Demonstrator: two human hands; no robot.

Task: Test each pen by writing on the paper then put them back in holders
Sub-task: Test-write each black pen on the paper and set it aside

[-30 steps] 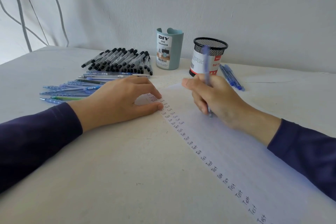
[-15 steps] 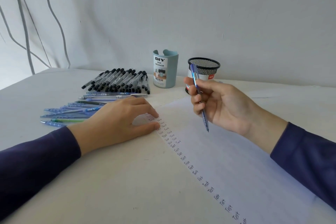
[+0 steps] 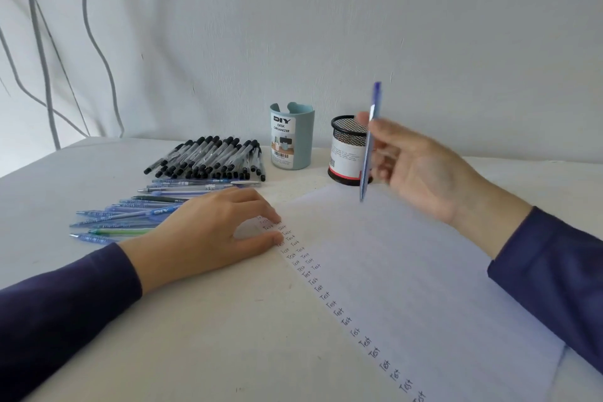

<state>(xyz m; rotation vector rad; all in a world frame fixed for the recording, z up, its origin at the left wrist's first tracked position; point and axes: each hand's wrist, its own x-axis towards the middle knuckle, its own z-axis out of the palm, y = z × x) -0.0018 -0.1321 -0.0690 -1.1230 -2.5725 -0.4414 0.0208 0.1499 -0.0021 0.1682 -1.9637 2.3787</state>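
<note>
My right hand [image 3: 421, 170] pinches a blue pen [image 3: 370, 140] nearly upright, lifted above the far edge of the white paper [image 3: 408, 271], just in front of the black mesh holder [image 3: 347, 150]. The pen's tip points down and is off the paper. My left hand [image 3: 208, 235] lies flat on the paper's left edge, fingers beside a column of handwritten "Test" words. A pale blue desk organizer holder [image 3: 292, 137] stands left of the mesh holder. Black-capped pens [image 3: 212, 157] and blue pens [image 3: 137, 212] lie in rows at the left.
The white table [image 3: 163, 336] runs back to a white wall; a curtain with grey lines hangs at the far left. A green pen [image 3: 120, 232] lies among the blue ones near my left wrist.
My right hand has lifted the blue pen off the paper and carried it up and back toward the mesh holder. My left hand has stayed put on the paper.
</note>
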